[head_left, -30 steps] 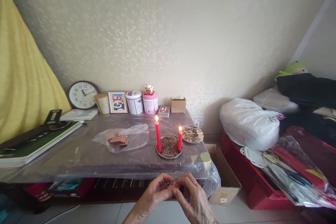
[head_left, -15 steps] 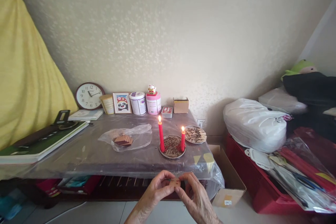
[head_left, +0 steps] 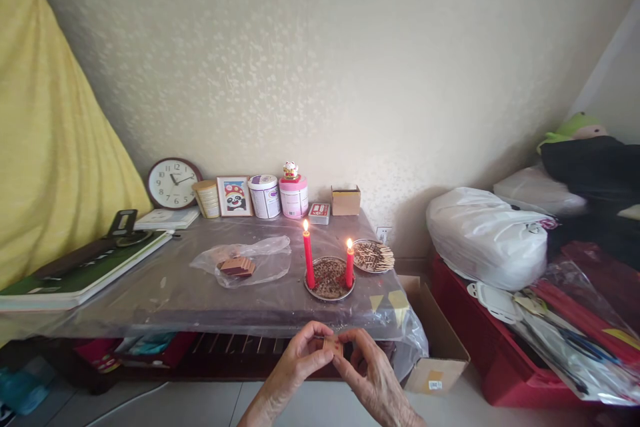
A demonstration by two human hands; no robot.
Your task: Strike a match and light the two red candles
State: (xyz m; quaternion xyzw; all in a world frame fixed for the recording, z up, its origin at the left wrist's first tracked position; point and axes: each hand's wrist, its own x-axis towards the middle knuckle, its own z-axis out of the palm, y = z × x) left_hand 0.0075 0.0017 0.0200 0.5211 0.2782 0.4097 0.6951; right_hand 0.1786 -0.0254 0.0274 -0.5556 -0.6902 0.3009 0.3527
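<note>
My left hand [head_left: 300,363] and my right hand [head_left: 373,373] meet low in the middle of the view, in front of the table's near edge. Both pinch a small brown matchbox [head_left: 332,345] between their fingertips. Beyond them on the table [head_left: 165,293] stands a round metal dish [head_left: 329,280] with a tall red candle [head_left: 309,255] and a shorter red candle [head_left: 349,265], both lit. A second dish [head_left: 373,255] to its right holds several matchsticks. Left of the candles lies a clear plastic bag [head_left: 250,260] with small brown boxes in it.
Along the wall stand a clock [head_left: 173,183], a framed picture [head_left: 234,196], tins [head_left: 265,195], a pink tub [head_left: 293,194] and a small cardboard box [head_left: 345,200]. Books [head_left: 75,273] lie at the table's left. Bags and a red crate [head_left: 493,360] crowd the right; an open carton [head_left: 433,340] sits on the floor.
The view has shifted slightly, so the table sits a little further right. My hands have stayed together on the matchbox, rising a little.
</note>
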